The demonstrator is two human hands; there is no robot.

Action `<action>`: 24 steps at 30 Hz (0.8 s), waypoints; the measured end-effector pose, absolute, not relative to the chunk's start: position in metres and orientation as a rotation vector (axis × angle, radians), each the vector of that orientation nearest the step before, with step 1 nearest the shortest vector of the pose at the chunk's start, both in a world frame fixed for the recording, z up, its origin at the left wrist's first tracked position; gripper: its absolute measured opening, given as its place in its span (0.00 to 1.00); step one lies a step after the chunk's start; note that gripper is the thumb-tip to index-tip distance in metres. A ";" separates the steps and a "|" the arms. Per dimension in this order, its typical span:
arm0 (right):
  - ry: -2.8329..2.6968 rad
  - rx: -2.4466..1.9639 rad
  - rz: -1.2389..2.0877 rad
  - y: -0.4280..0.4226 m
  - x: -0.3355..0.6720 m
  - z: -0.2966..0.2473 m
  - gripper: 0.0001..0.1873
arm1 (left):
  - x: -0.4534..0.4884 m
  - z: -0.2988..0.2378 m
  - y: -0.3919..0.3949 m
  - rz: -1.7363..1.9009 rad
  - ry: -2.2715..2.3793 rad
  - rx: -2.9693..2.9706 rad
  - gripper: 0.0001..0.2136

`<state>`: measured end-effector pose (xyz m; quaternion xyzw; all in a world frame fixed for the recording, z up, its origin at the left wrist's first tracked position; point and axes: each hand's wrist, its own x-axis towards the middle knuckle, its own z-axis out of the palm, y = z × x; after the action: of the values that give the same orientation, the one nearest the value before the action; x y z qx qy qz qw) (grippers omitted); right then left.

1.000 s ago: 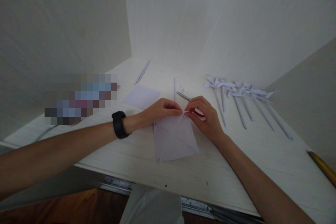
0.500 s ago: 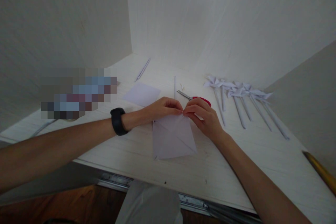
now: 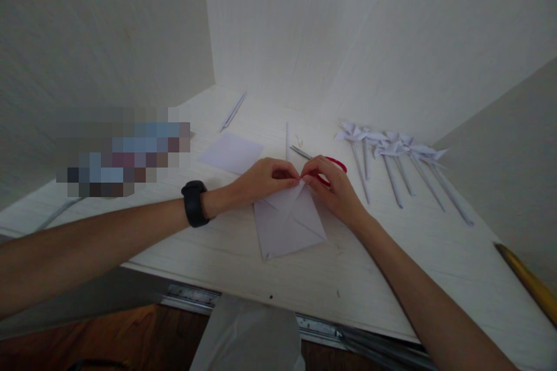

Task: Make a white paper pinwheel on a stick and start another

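A creased white paper square (image 3: 289,225) lies on the white table (image 3: 391,266) in front of me. My left hand (image 3: 265,179), with a black watch on its wrist, pinches the paper's far corner. My right hand (image 3: 328,185) pinches the same corner from the other side, fingertips almost touching the left ones. Both hands are closed on the paper, and the corner is lifted slightly off the table. Red-handled scissors (image 3: 324,163) lie just behind my right hand, partly hidden by it.
Several finished white paper pinwheels on rolled sticks (image 3: 391,153) lie in a row at the right. A second paper square (image 3: 231,152) lies at the left, a rolled stick (image 3: 287,139) behind the hands, another (image 3: 234,111) near the back wall. Walls enclose the table's back and sides.
The hands stay pinched together at the paper's far corner; the paper has turned slightly and its corner flap is raised a little more. The view shifted a bit.
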<state>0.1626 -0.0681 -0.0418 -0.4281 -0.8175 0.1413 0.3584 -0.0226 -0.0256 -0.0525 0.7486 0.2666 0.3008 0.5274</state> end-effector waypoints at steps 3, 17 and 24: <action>-2.105 -1.103 0.425 -0.066 0.163 -0.044 0.05 | -0.022 -0.054 -0.026 0.741 0.650 1.834 0.08; -2.005 -1.086 0.707 -0.060 0.168 -0.049 0.06 | -0.024 -0.051 -0.029 0.723 0.737 2.002 0.09; -1.974 -1.116 0.782 -0.058 0.170 -0.050 0.06 | -0.023 -0.049 -0.030 0.700 0.755 2.007 0.10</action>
<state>0.1698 -0.0583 -0.0504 -0.4335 -0.7668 0.3038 0.3630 -0.0230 -0.0299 -0.0492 0.8040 0.3025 0.2803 0.4285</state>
